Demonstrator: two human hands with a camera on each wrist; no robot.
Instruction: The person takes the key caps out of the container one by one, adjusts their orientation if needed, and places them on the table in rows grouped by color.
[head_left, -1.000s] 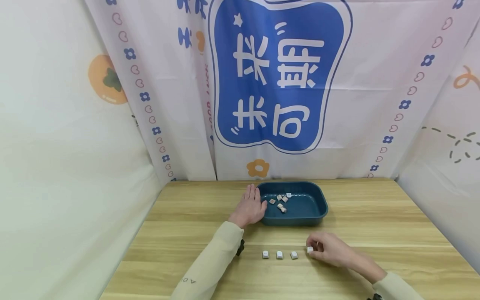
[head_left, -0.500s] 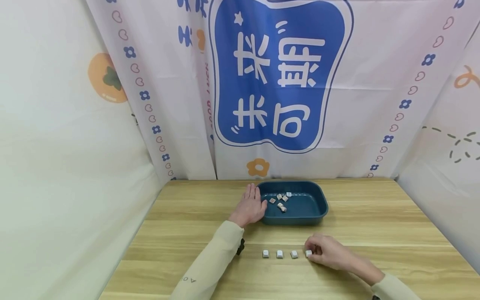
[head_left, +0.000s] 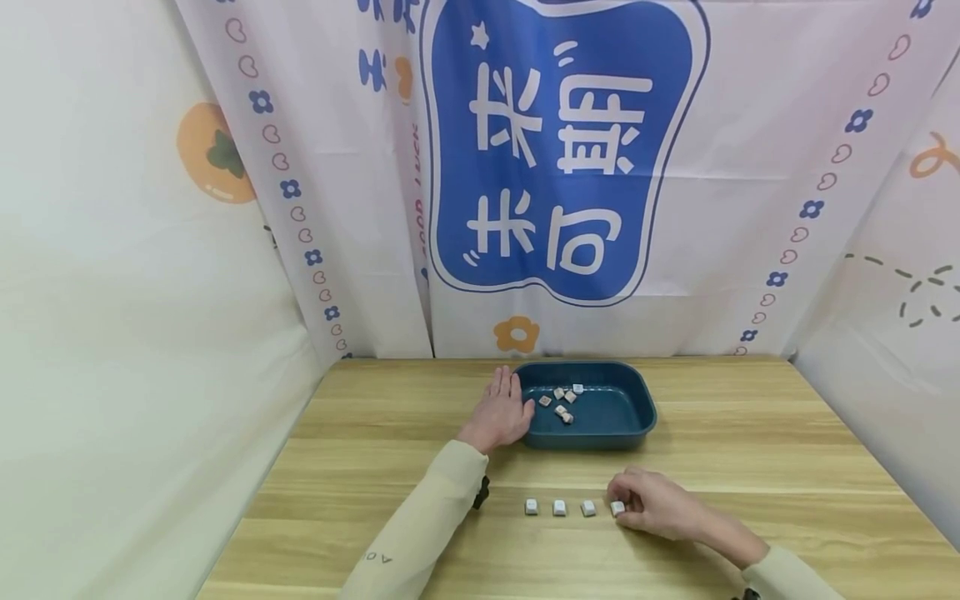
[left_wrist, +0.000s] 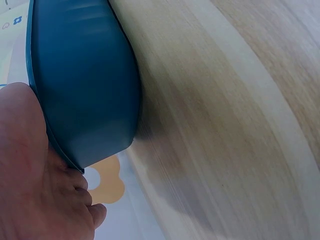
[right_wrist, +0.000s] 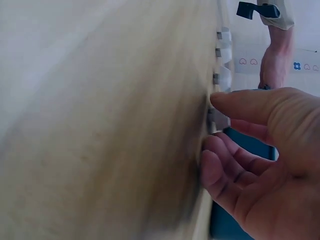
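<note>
On the table, my right hand [head_left: 656, 504] pinches a white keycap [head_left: 617, 508] between thumb and finger at the right end of a row. To its left stand three more white keycaps, the middle one [head_left: 559, 507] about evenly spaced from its neighbours. In the right wrist view the pinched keycap [right_wrist: 219, 120] sits at the tabletop, with the other fingers curled below. My left hand [head_left: 498, 417] rests with extended fingers against the left end of a dark teal tray [head_left: 588, 442]. The left wrist view shows the thumb at the tray's rim [left_wrist: 42, 107].
Several small keycaps [head_left: 561, 410] lie loose inside the tray, mostly in its left half. The wooden table [head_left: 360, 467] meets a printed cloth [head_left: 480, 329] at the back. Pale cloth walls [head_left: 150, 333] flank it.
My right hand has moved slightly left and down with its keycap, which now lines up with the row; over the last half second it barely shifts. The left hand and tray stay put.
</note>
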